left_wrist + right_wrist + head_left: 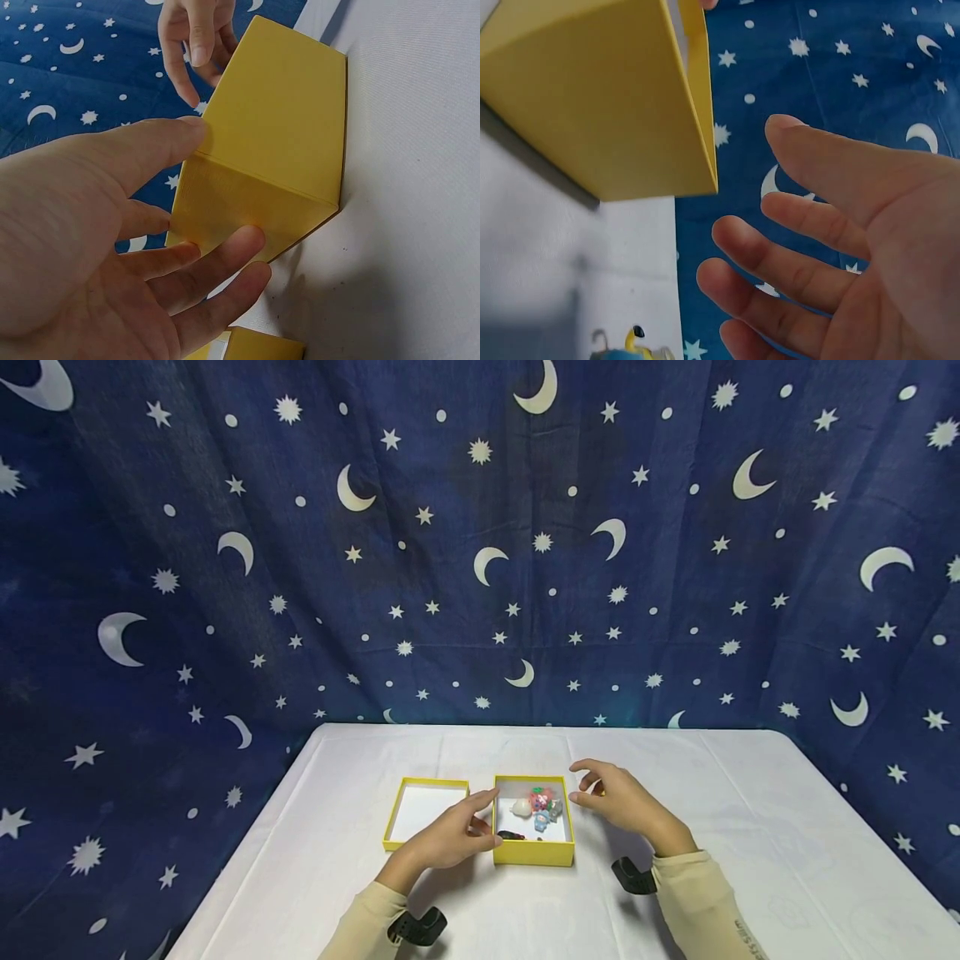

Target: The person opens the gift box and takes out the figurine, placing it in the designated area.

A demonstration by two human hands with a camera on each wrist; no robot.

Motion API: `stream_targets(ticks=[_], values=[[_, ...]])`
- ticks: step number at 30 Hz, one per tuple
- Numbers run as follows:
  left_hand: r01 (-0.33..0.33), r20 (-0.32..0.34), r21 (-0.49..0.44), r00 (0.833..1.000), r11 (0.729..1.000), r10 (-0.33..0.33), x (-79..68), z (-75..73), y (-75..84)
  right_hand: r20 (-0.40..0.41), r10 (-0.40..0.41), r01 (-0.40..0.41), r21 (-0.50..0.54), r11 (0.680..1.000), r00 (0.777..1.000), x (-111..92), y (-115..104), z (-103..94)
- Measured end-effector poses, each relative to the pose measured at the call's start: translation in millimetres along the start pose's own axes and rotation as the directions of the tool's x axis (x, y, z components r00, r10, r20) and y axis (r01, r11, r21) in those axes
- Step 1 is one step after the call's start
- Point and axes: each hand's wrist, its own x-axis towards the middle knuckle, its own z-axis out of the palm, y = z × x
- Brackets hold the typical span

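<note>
A yellow box (533, 854) with a white inside stands open on the table. In it lie several small toy figures: a white one (521, 808), a pink-red one (540, 798), a blue one (542, 821) and a dark one with red (512, 835). My left hand (453, 835) touches the box at its left side; in the left wrist view the thumb meets the near corner and loosely spread fingers lie along the side wall. To the right of the box, and apart from it, my right hand (618, 797) hovers with relaxed fingers and nothing in its grasp.
A shallow yellow-rimmed lid (427, 782), white inside, lies left of the box, partly behind the left hand. Beyond the right hand is a small blue and yellow toy (626, 352), cut off by the frame. White cloth covers the table (750, 827); a starry blue curtain (420, 568) hangs behind.
</note>
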Motion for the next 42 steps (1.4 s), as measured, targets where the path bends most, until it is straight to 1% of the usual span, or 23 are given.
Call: stream_targets(ticks=[4, 12, 20, 25, 28, 33, 39, 42], values=[[0.006, 0.001, -0.010, 1.000, 1.000, -0.006, -0.7, 0.9, -0.6, 0.006, -0.017, 0.017, -0.015, 1.000, 1.000, -1.2, -6.5, 6.0], [0.010, -0.004, -0.003, 1.000, 1.000, -0.010, -0.9, 0.8, 0.0, 0.023, -0.107, 0.108, -0.038, 0.993, 0.994, -2.7, -22.4, 14.8], [0.005, -0.004, 0.000, 1.000, 1.000, -0.005, -0.5, 0.1, -0.6, 0.023, -0.097, 0.098, -0.056, 0.994, 0.995, -2.5, -31.3, 20.9], [0.008, -0.005, -0.003, 1.000, 1.000, -0.008, -0.6, 0.0, -1.3, 0.053, -0.117, 0.119, -0.026, 0.993, 0.992, -1.6, -36.2, 28.0], [0.004, -0.003, -0.004, 1.000, 1.000, -0.004, -0.7, -0.2, -1.5, 0.066, -0.147, 0.148, -0.024, 0.989, 0.987, -0.5, -37.9, 34.3], [-0.011, -0.001, -0.009, 1.000, 1.000, 0.011, -1.0, -0.4, -1.4, 0.064, -0.217, 0.220, -0.039, 0.975, 0.974, 0.7, -37.1, 42.8], [-0.012, 0.001, -0.002, 1.000, 1.000, 0.012, -0.9, -0.7, -1.6, 0.070, -0.249, 0.252, -0.034, 0.967, 0.966, 2.2, -34.7, 50.2], [-0.015, 0.003, -0.002, 1.000, 1.000, 0.015, -1.6, -1.4, -1.0, 0.088, -0.259, 0.263, -0.038, 0.964, 0.962, 4.0, -34.8, 53.3]])
